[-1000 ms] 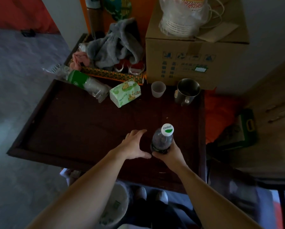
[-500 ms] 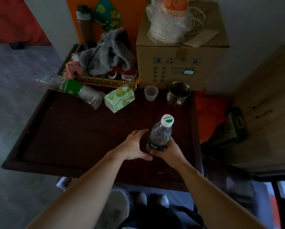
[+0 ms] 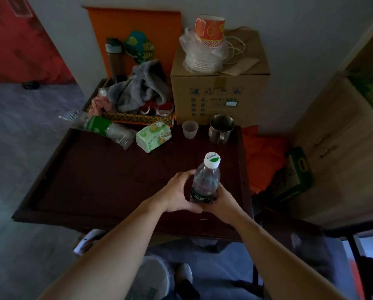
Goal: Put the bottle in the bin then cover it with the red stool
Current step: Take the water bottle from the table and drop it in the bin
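Observation:
A clear plastic bottle with a white and green cap and a dark green label stands upright over the near right part of the dark wooden table. My right hand grips its lower part from the near side. My left hand is cupped against its left side, fingers curled round it. A white round bin shows on the floor below the table's near edge, partly hidden by my left arm. An orange-red object sits right of the table; I cannot tell whether it is the stool.
At the table's far side are a cardboard box with paper cups on top, a metal mug, a small plastic cup, a tissue pack, a lying green bottle and a tray of clothes. A wooden cabinet stands right.
My left hand has closed in from beside the bottle and now curls round its left side. The bottle stays in my right hand at about the same spot.

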The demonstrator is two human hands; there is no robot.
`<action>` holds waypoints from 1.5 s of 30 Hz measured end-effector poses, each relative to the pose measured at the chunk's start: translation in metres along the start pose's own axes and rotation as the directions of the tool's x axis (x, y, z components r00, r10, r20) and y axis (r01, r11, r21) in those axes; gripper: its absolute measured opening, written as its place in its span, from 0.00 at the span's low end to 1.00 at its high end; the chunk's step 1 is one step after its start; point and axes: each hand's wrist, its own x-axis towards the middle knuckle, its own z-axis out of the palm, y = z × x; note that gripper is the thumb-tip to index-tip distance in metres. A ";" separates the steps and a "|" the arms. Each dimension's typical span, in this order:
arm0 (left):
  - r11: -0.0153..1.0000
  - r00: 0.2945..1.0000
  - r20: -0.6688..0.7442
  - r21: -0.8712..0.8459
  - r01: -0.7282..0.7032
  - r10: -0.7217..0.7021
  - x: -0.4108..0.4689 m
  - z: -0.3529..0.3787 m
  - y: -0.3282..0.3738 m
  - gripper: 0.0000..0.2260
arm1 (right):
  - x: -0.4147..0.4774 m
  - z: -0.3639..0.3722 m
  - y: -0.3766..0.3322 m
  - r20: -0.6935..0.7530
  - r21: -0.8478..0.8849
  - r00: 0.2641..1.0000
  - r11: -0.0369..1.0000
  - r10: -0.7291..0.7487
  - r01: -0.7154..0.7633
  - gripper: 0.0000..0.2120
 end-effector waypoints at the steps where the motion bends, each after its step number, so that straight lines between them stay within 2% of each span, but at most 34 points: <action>1: 1.000 1.000 -0.003 0.002 -0.001 0.001 -0.005 0.003 0.003 0.52 | -0.006 -0.001 0.001 0.005 -0.001 1.000 1.000 -0.003 0.003 0.44; 17: 1.000 0.998 -0.058 -0.002 -0.014 0.014 -0.101 0.076 0.025 0.54 | -0.114 0.002 0.030 0.035 0.005 0.999 1.000 -0.014 0.014 0.45; 26: 1.000 0.996 -0.089 0.005 0.010 -0.009 -0.147 0.078 0.011 0.54 | -0.148 0.033 0.025 0.071 0.027 0.997 0.999 -0.035 0.033 0.44; 41: 0.999 0.997 -0.060 -0.026 -0.045 0.043 -0.223 0.044 -0.061 0.54 | -0.188 0.147 0.002 -0.031 0.022 0.999 1.000 -0.022 0.023 0.39; 45: 0.997 0.999 -0.026 -0.063 -0.044 0.042 -0.245 0.034 -0.091 0.56 | -0.199 0.186 -0.001 -0.069 0.065 0.998 0.998 -0.012 0.016 0.40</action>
